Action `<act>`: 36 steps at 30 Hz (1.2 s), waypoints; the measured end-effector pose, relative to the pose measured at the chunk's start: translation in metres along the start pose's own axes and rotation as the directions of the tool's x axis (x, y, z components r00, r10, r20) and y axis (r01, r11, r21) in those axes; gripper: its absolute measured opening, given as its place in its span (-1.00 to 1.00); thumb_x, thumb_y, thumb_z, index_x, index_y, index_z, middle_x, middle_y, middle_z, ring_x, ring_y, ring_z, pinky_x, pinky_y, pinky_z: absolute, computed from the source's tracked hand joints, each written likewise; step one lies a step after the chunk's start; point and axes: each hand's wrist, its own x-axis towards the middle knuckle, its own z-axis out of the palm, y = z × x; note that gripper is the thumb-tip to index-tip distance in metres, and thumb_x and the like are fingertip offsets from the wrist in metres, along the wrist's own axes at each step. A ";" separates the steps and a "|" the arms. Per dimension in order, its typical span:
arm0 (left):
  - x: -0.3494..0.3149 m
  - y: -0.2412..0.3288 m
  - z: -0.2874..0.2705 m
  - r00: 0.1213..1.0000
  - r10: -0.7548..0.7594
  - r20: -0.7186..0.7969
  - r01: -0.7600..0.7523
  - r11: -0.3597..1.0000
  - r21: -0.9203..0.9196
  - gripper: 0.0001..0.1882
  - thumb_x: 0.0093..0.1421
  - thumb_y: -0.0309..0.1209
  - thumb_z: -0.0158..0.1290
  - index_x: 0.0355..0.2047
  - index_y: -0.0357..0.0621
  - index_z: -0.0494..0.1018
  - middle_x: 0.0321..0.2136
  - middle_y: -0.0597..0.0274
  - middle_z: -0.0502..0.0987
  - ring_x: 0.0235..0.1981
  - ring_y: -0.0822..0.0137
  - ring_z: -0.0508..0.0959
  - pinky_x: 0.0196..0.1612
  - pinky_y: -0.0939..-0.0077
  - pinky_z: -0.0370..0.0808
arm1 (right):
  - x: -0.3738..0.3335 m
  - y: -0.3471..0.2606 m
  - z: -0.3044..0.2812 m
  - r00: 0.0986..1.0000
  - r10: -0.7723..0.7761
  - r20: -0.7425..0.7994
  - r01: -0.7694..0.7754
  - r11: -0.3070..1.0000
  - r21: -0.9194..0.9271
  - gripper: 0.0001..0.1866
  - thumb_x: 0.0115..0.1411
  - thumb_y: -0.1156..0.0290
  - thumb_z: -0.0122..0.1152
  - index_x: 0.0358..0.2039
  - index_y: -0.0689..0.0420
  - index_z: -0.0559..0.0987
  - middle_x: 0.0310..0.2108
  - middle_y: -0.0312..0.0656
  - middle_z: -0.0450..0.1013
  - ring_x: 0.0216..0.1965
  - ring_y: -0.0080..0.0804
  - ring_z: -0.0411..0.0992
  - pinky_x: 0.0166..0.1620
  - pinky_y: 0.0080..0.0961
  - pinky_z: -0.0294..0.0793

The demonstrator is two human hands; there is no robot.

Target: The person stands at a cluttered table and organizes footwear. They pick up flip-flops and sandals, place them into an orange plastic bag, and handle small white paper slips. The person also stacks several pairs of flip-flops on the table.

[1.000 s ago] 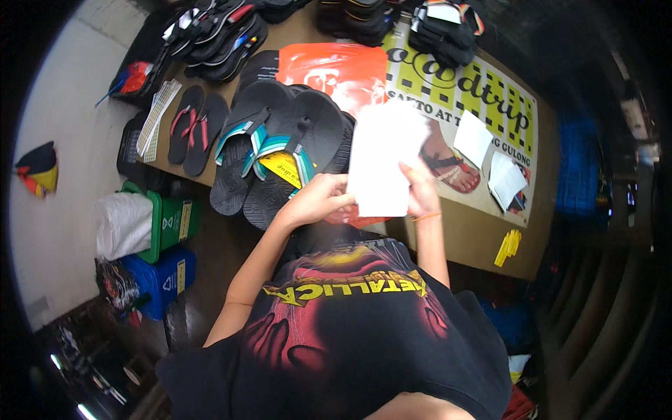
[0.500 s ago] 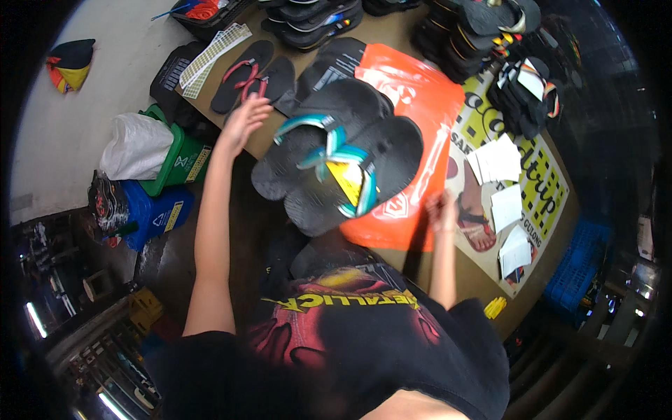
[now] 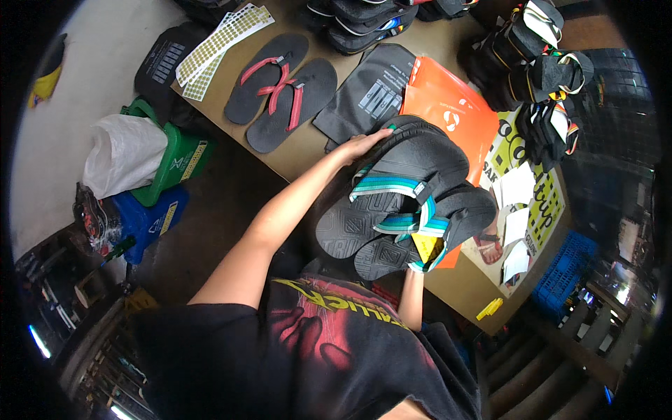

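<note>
A pair of black flip-flops (image 3: 346, 224) with teal, blue and white striped straps is raised in front of me, tilted, over the table's near edge. A yellow tag (image 3: 428, 246) hangs at one strap. More black soles show stacked behind the pair. My left hand (image 3: 362, 145) is closed on the far left edge of these flip-flops, fingers curled over the sole. Behind the near end, my right hand (image 3: 414, 277) reaches up against the pair; its fingers are hidden. An orange plastic bag (image 3: 458, 115) lies partly under them on the table.
Flip-flops with red straps (image 3: 283, 94) lie at the table's left, near sticker sheets (image 3: 217, 52) and a dark grey bag (image 3: 367, 87). Stacked sandals (image 3: 367, 24) stand behind. White cards (image 3: 516, 185) rest on a printed poster at right. Green (image 3: 175, 164) and blue bins stand left.
My left hand has come right from beside the red-strapped pair onto the striped flip-flops. My right hand has gone behind them. The view has shifted, and the pair is turned.
</note>
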 end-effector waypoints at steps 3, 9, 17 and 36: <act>0.009 0.001 0.010 1.000 -0.021 -0.012 0.021 1.000 -0.019 0.02 -0.05 0.40 -0.26 0.04 -0.38 0.25 -0.02 -0.13 0.34 0.01 0.05 0.37 0.09 0.34 0.25 | -0.006 0.003 -0.005 1.000 0.006 -0.019 -0.006 0.999 -0.041 -0.51 0.17 0.04 -0.11 0.00 0.10 0.31 -0.12 -0.16 0.38 -0.04 -0.26 0.34 -0.14 -0.26 0.44; 0.012 -0.009 0.016 0.994 0.106 -0.020 -0.108 0.981 -0.161 -0.18 0.07 0.24 -0.25 -0.10 -0.40 0.39 -0.18 -0.04 0.47 -0.13 0.19 0.46 -0.07 0.41 0.35 | -0.015 0.010 -0.019 0.999 0.037 -0.034 -0.041 0.992 -0.117 -0.52 0.17 0.04 -0.10 -0.01 0.09 0.32 -0.11 -0.16 0.38 -0.04 -0.27 0.34 -0.15 -0.27 0.44; -0.124 -0.011 0.024 0.980 0.153 -0.128 -0.200 0.723 -0.662 -0.35 0.09 0.16 -0.12 -0.08 -0.15 0.40 -0.23 0.18 0.48 -0.19 0.28 0.45 -0.06 0.41 0.32 | -0.018 0.007 -0.058 0.992 0.121 -0.018 -0.119 0.923 -0.365 -0.53 0.17 0.05 -0.09 -0.02 0.09 0.33 -0.10 -0.16 0.38 -0.04 -0.28 0.34 -0.15 -0.28 0.44; -0.516 -0.337 -0.065 0.346 -0.424 -0.837 -0.938 -0.156 -0.309 -0.51 0.11 -0.09 -0.09 -0.18 -0.30 0.41 -0.30 0.06 0.50 -0.25 0.21 0.49 -0.08 0.40 0.35 | 0.045 0.227 0.188 0.845 0.506 0.172 0.110 0.150 -0.983 -0.56 0.17 0.06 -0.07 -0.04 0.07 0.35 -0.08 -0.16 0.37 -0.04 -0.31 0.33 -0.15 -0.29 0.43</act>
